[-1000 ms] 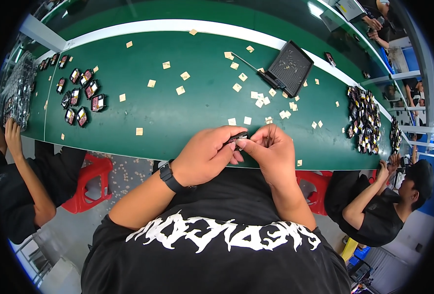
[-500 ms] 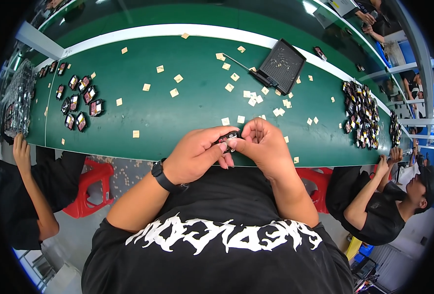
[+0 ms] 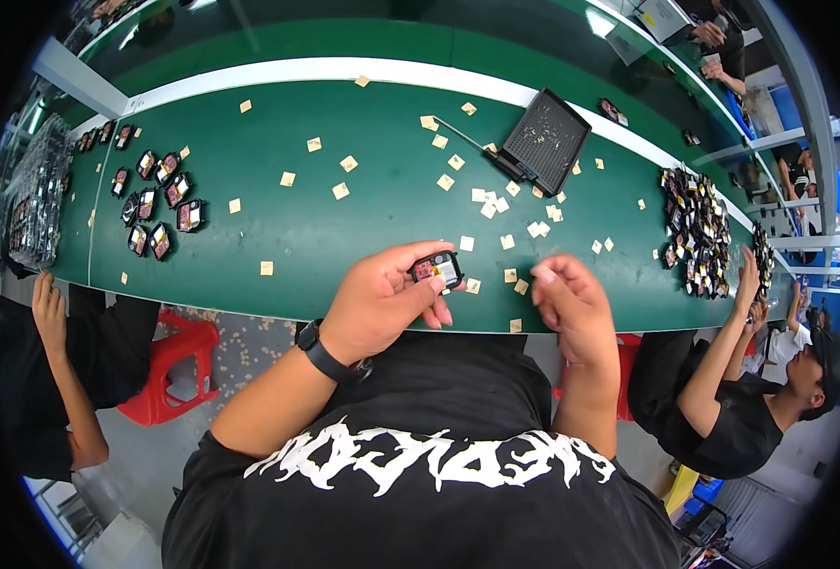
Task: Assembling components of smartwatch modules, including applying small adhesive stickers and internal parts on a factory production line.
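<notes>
My left hand (image 3: 382, 294) is closed around the edge of a small black-cased electronic unit (image 3: 437, 271), thumb on its face. The unit shows silver, reddish and yellow patches, plus a round dark spot. Away to its right, over the table's front edge, my right hand (image 3: 572, 302) is curled, thumb against the bent fingers. Whatever lies between those fingertips, if anything, is too small to tell. Small cream paper squares (image 3: 510, 276) lie on the green table (image 3: 278, 218) around both hands.
Several similar units (image 3: 175, 190) lie at the left, and a large pile (image 3: 697, 228) stands at the right. A black tray (image 3: 548, 137) with a thin rod beside it lies at the back right. Clear plastic trays (image 3: 36, 204) are stacked far left. Co-workers sit on both sides.
My right hand has left the unit and moved right. The unit's face now shows more fully in my left hand. The co-worker at the right has raised a hand.
</notes>
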Action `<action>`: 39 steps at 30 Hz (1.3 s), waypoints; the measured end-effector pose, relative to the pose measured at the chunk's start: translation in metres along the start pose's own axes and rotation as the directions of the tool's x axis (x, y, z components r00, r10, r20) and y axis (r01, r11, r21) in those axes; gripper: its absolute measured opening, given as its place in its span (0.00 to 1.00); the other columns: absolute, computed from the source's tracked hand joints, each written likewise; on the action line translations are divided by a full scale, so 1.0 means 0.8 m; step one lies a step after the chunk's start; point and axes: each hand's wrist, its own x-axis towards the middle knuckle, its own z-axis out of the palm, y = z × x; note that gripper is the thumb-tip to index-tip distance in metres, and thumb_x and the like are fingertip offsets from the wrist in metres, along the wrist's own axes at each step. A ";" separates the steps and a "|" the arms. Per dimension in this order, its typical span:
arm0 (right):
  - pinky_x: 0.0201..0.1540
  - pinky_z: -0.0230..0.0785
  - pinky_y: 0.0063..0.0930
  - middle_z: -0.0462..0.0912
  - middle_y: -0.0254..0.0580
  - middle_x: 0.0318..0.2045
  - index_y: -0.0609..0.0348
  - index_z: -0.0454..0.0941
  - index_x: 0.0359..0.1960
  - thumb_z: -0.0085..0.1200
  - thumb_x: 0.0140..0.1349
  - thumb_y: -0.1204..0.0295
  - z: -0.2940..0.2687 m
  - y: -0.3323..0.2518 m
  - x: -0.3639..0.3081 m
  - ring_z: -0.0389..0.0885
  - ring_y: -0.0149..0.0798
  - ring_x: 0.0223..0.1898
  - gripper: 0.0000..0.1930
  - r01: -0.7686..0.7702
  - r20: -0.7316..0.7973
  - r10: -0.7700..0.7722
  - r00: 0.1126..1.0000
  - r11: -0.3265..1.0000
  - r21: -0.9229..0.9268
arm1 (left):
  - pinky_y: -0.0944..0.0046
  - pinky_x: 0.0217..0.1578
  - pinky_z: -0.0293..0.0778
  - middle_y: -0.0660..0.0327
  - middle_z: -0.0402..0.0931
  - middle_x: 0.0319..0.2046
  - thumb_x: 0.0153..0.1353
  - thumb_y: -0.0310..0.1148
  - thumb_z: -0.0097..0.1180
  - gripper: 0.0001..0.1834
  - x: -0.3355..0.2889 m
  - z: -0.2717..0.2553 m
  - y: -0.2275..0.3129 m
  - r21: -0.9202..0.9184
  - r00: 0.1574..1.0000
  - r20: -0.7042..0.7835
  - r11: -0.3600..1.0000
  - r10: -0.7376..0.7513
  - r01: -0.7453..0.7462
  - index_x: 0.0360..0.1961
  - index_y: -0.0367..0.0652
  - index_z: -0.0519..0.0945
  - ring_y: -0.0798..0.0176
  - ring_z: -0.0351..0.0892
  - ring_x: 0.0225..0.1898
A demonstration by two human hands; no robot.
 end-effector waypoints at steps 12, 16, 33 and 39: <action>0.34 0.65 0.16 0.80 0.27 0.30 0.63 0.81 0.43 0.61 0.70 0.71 -0.044 -0.002 -0.028 0.73 0.19 0.31 0.07 0.168 -0.288 -0.248 0.925 0.946 -0.276 | 0.72 0.24 0.76 0.49 0.84 0.39 0.70 0.22 0.54 0.15 0.003 0.009 0.006 0.080 0.997 -0.071 0.997 0.000 0.006 0.56 0.31 0.75 0.70 0.80 0.25; 0.32 0.64 0.16 0.81 0.26 0.30 0.65 0.82 0.42 0.62 0.69 0.72 -0.017 0.009 -0.016 0.72 0.18 0.30 0.08 0.222 -0.110 -0.253 0.961 0.947 -0.233 | 0.73 0.23 0.72 0.51 0.84 0.37 0.69 0.22 0.55 0.13 0.001 0.008 0.007 0.117 0.996 -0.091 0.993 0.005 0.006 0.54 0.32 0.77 0.73 0.77 0.24; 0.32 0.65 0.15 0.81 0.26 0.28 0.66 0.82 0.40 0.61 0.70 0.74 0.012 0.009 0.006 0.72 0.18 0.29 0.07 0.179 -0.033 -0.195 0.980 0.948 -0.265 | 0.73 0.26 0.72 0.58 0.81 0.33 0.69 0.20 0.54 0.12 -0.005 0.003 0.004 0.183 0.998 -0.064 0.983 0.014 -0.002 0.53 0.33 0.77 0.75 0.74 0.24; 0.31 0.66 0.17 0.82 0.29 0.29 0.67 0.83 0.39 0.63 0.67 0.74 0.045 0.005 -0.010 0.75 0.20 0.29 0.06 0.241 -0.065 -0.268 0.961 0.930 -0.279 | 0.73 0.27 0.73 0.58 0.82 0.34 0.70 0.21 0.53 0.12 0.001 0.005 0.011 0.158 0.997 -0.079 0.987 -0.026 0.038 0.53 0.34 0.77 0.74 0.77 0.26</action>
